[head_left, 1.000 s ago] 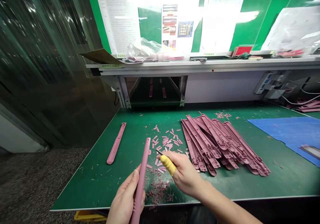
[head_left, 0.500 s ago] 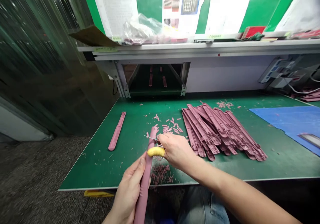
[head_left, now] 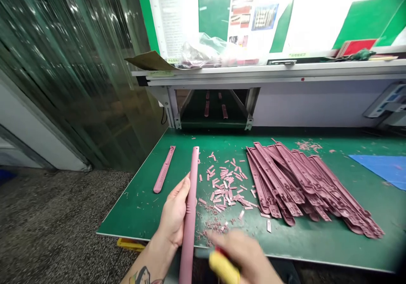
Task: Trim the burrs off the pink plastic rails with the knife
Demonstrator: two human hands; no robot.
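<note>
My left hand [head_left: 176,210] is wrapped round a long, smooth pink plastic strip [head_left: 190,208], which stands out lengthwise over the table's front edge. Low in the view, my right hand [head_left: 242,252] is blurred by motion and closed on a yellow-handled knife [head_left: 223,267]; its blade is smeared and hard to make out. The knife is apart from the strip, to its right. Small pink offcuts [head_left: 226,186] and fine shavings [head_left: 212,229] lie on the green table [head_left: 133,208] beside the strip. A single pink part [head_left: 164,169] rests to the left.
A large pile of pink parts [head_left: 304,182] covers the right of the table, with a blue sheet [head_left: 380,169] beyond it. At the back, a conveyor [head_left: 214,119] carries several pink parts under a shelf [head_left: 269,72]. A plastic strip curtain [head_left: 79,64] hangs at left.
My right hand has pulled the knife off the strip and moved down toward me. The strip stands more upright in my left hand. The whole view has shifted left, showing more offcuts.
</note>
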